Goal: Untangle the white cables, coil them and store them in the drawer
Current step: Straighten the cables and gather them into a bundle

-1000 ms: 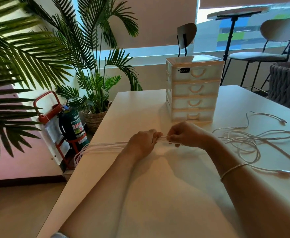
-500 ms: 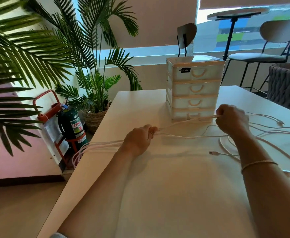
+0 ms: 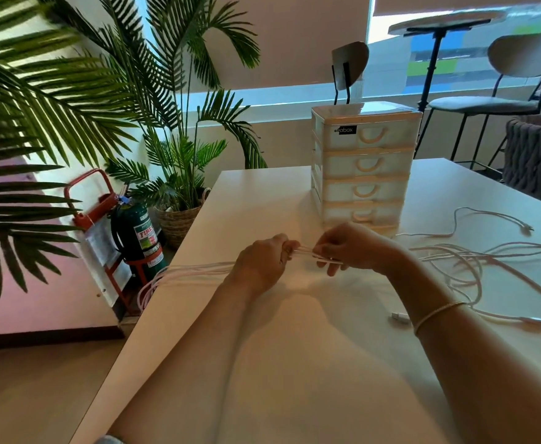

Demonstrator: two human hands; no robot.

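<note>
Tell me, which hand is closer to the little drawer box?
The right hand. It pinches the white cables just in front of the drawer box, near its bottom drawer. The left hand grips the cables farther off, toward the table's left edge.

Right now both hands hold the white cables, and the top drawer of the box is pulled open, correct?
Not quite. The head view shows every drawer of the drawer box closed. The left hand and right hand do hold the white cables.
</note>
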